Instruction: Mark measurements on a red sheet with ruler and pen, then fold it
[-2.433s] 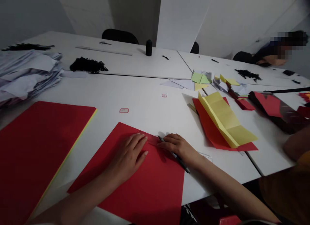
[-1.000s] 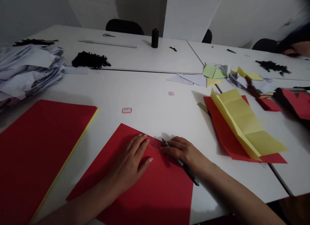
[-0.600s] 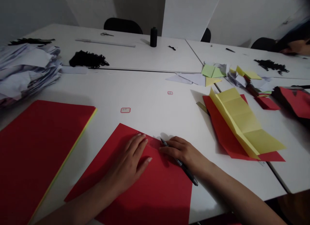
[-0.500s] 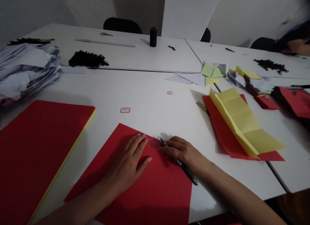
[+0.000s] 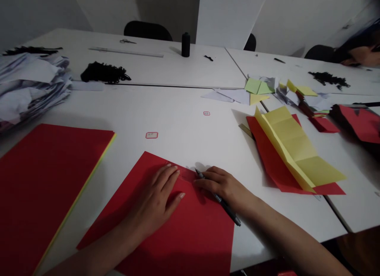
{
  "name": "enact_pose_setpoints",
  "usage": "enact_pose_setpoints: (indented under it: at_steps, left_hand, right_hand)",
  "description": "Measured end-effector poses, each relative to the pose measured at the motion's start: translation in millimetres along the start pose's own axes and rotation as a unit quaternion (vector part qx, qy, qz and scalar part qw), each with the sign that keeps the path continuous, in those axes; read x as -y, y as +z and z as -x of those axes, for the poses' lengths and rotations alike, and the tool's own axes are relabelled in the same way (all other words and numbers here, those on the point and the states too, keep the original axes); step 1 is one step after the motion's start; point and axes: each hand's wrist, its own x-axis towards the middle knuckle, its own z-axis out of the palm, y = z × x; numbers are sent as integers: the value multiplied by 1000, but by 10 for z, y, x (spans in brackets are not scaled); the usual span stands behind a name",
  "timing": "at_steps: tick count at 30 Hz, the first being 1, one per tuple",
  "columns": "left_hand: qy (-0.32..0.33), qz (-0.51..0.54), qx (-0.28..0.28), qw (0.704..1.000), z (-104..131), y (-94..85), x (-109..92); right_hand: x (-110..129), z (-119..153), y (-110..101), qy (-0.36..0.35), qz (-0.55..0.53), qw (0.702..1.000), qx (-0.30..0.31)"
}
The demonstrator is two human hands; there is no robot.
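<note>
A red sheet of paper [image 5: 196, 236] lies at an angle on the white table in front of me. My left hand [image 5: 160, 197] rests on its upper part, palm down, fingers stretched over what looks like a clear ruler [image 5: 186, 174] near the sheet's top edge. Against the right end of this clear piece is my right hand [image 5: 221, 185], its fingers bent round a dark pen [image 5: 227, 208]. The pen's tip points up and left, just past the sheet's edge.
To the left lies a stack of red sheets [image 5: 56, 181]. Creased yellow paper [image 5: 293, 145] sits on red paper at right. Behind are crumpled paper [image 5: 29, 82], black yarn [image 5: 103, 72] and a black spool [image 5: 185, 45]. A person's arm [image 5: 363, 56] shows at the far right.
The whole view has shifted slightly, so things appear a little further left. Both hands keep their places on the red sheet, and the pen is still held.
</note>
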Motion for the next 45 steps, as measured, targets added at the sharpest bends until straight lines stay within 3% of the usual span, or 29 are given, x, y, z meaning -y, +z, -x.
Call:
enact_pose_setpoints:
  at_steps: [14,18,23,29,36,45]
  left_hand:
    - [20,-6,18,1000,-37,-77,-45]
    - [24,-1,9,1000,-34,-64,-30]
    - [25,10,7,1000,-39,-46,-18]
    - [34,6,4,999,-50,-50,-17]
    - [34,5,7,999,-29,-24,6]
    - [41,-9,2,999,-28,1,11]
  right_hand:
    - [22,-17,-20,15,-26,1000,-7]
    - [-30,-3,-31,49,-90,994,-35]
    - [-130,-12,-113,141,-195,965,-103]
    - [-183,-189,-104,221,-310,918,-110]
    - [-221,-422,3,234,-307,917,-99]
    - [-256,-390,72,233,-287,926,-84]
